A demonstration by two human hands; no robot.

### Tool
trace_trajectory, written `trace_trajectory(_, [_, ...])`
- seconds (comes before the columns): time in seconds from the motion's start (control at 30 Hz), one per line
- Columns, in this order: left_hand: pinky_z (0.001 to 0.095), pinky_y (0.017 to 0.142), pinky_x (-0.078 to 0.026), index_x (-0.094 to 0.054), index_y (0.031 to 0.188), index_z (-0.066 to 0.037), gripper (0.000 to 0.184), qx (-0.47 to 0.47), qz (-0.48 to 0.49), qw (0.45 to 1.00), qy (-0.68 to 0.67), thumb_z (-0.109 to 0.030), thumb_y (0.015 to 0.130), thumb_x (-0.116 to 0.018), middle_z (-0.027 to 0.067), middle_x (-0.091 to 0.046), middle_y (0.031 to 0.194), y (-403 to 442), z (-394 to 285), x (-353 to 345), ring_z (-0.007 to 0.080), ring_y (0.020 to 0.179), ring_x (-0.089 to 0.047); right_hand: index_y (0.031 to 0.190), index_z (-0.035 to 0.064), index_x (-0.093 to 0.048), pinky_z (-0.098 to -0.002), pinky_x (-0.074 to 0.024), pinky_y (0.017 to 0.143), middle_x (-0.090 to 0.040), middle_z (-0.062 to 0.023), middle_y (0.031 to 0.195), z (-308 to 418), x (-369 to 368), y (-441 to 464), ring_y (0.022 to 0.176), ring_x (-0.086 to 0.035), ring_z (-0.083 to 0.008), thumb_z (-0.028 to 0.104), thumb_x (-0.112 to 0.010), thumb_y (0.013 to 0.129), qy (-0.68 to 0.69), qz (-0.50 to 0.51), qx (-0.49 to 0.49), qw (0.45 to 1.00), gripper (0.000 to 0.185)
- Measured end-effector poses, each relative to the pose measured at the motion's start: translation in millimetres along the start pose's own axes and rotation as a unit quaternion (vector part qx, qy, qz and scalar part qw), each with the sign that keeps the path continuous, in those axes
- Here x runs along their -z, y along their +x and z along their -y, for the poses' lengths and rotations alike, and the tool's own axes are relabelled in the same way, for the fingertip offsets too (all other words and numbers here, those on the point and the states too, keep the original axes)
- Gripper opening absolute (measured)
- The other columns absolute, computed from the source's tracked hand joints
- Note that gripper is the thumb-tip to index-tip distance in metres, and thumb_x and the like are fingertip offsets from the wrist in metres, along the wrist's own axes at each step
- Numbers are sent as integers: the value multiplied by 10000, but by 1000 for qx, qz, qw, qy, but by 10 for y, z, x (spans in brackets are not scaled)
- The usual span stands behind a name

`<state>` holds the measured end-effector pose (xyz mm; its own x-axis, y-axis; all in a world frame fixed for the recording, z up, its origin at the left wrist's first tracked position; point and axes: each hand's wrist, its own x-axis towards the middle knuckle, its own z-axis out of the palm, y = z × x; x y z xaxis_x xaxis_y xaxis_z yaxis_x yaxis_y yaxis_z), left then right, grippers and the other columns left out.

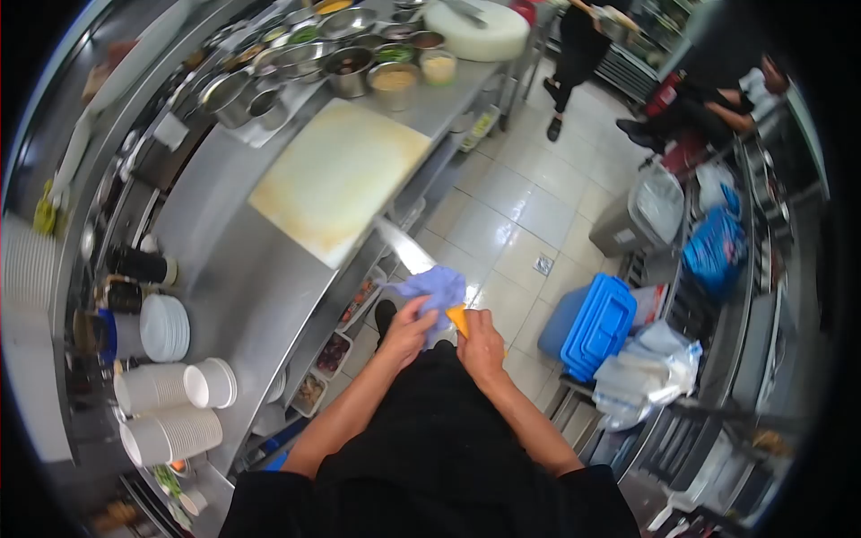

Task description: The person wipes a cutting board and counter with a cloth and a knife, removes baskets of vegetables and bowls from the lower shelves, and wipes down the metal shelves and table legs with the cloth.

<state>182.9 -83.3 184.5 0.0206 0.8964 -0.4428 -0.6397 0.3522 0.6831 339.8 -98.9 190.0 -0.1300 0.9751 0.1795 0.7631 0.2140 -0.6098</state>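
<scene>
My right hand (482,347) is wrapped round the orange handle (458,320) of a large knife (405,248). The blade points up and to the left, toward the counter's edge. My left hand (409,330) grips a purple cloth (437,289), which is folded over the blade near the handle and hides that part of it. Both hands are close together in front of my black apron. A stained white cutting board (339,179) lies on the steel counter (269,278), beyond the knife tip and to its left.
Metal pots (348,72) and bowls of food stand behind the board. Stacked white tubs (170,437) and plates (165,328) are at the left. A blue lidded box (587,327) and a bin (639,215) stand right. Two people are at the back, one standing, one seated.
</scene>
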Motion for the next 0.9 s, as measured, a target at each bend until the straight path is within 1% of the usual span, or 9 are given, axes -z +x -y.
trace_trajectory(0.07, [286, 789, -474, -565, 1085, -12, 284, 79, -52, 965, 245, 30, 807, -611, 80, -618, 954, 349, 294, -202, 162, 895, -587, 1039, 34, -495, -473, -498, 578, -512, -159, 912, -66, -22, -78, 681, -601, -381, 19, -624, 708, -53, 50, -32, 997, 355])
trace_trajectory(0.23, [317, 739, -501, -568, 1066, -31, 325, 136, -114, 959, 221, 100, 770, -599, 108, -631, 920, 1077, 809, -376, 201, 834, -605, 1012, 41, -501, -475, -505, 601, -529, -170, 931, -499, 63, -491, 695, -605, -385, 14, -563, 728, -99, 62, -139, 983, 292])
trace_trajectory(0.43, [338, 646, -489, -591, 1039, -76, 284, 187, -129, 943, 244, 27, 778, -633, 60, -632, 873, 1658, 1285, 58, 211, 764, -602, 1014, 28, -516, -482, -492, 678, -558, -193, 950, -269, 1054, -1443, 780, -594, -412, 3, -560, 718, -121, 100, -280, 947, 300])
trace_trajectory(0.47, [334, 600, -477, -608, 1006, -83, 246, 224, -119, 930, 266, -21, 774, -660, 49, -632, 819, 1623, 1266, 76, 194, 710, -598, 1012, 26, -520, -483, -484, 701, -561, -192, 950, -227, 1197, -1576, 809, -586, -420, -1, -576, 700, -122, 104, -310, 937, 318])
trace_trajectory(0.53, [336, 582, -471, -637, 938, -91, 176, 72, -7, 796, 601, -107, 767, -681, 33, -632, 789, 1829, 1680, 632, 165, 682, -579, 1015, 21, -523, -484, -479, 715, -564, -197, 944, -167, 1251, -1713, 831, -582, -426, -3, -603, 682, -127, 95, -315, 936, 343])
trace_trajectory(0.6, [327, 588, -473, -652, 876, -82, 152, 164, 4, 860, 483, -167, 756, -689, 33, -637, 775, 1646, 1562, 643, 139, 691, -582, 994, 13, -541, -473, -479, 724, -582, -204, 925, -125, 1251, -1683, 846, -582, -423, 11, -654, 650, -124, 64, -350, 926, 361])
trace_trajectory(0.67, [314, 608, -476, -642, 903, -73, 136, 117, -34, 843, 523, -141, 785, -652, 39, -634, 781, 1333, 1371, 729, 132, 693, -581, 976, 7, -553, -456, -482, 726, -593, -210, 903, -116, 1127, -1585, 841, -585, -423, 23, -667, 646, -90, 41, -321, 942, 349])
trace_trajectory(0.83, [288, 715, -471, -591, 972, -46, 175, 74, -29, 919, 385, -52, 800, -561, 43, -621, 867, 564, 238, 873, 141, 800, -582, 965, -12, -573, -365, -492, 701, -635, -181, 843, -76, 714, -1135, 762, -635, -317, 44, -643, 665, 124, 1, -280, 952, 312])
trace_trajectory(0.9, [292, 721, -479, -575, 980, -48, 204, 32, -30, 951, 305, -26, 783, -530, 39, -612, 870, 334, -464, 894, 143, 801, -585, 963, -13, -566, -340, -493, 663, -637, -142, 832, -16, 549, -866, 708, -629, -242, 47, -641, 677, 129, -12, -226, 966, 301])
